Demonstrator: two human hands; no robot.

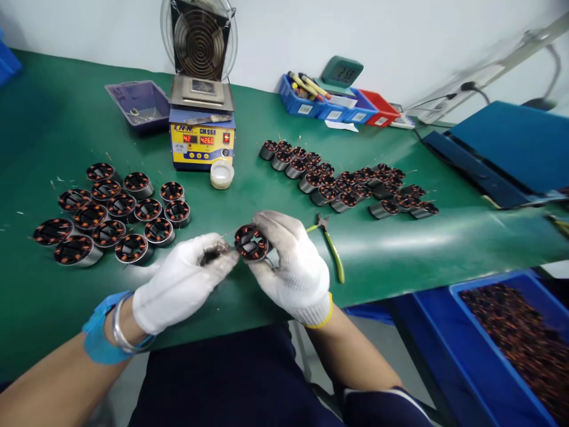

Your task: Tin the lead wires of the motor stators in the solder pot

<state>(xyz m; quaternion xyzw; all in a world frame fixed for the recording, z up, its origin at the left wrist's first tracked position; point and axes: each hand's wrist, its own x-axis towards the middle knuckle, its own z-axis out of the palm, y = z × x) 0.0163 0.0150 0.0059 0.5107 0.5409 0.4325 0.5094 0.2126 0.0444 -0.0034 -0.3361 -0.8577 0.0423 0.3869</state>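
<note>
Your right hand grasps a stator between thumb and fingers, and it juts out at ten o'clock from your palm, open face toward you. From your left hand it sits at two o'clock, at or just beside the bunched tips, though I cannot tell whether they pinch anything; the pliers lie at your right hand's three o'clock.

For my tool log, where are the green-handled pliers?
In the head view, right of centre, the green-handled pliers lie on the table beside the right hand.
</note>
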